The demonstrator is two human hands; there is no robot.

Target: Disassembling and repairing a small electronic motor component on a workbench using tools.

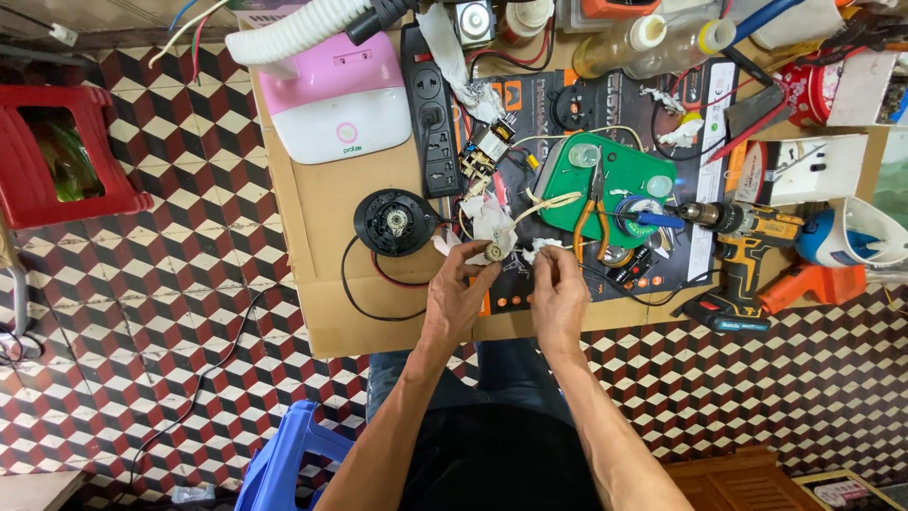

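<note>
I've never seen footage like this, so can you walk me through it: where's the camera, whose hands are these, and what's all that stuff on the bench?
There is one picture, from a camera worn on the person's head, looking straight down. The left hand pinches a small round metal part wrapped in white tissue. The right hand touches another scrap of tissue. They work over a cardboard-covered table. On it lie a black round motor housing, a black power strip, orange-handled pliers on a green cover, a cordless drill and a pink-and-white appliance.
</note>
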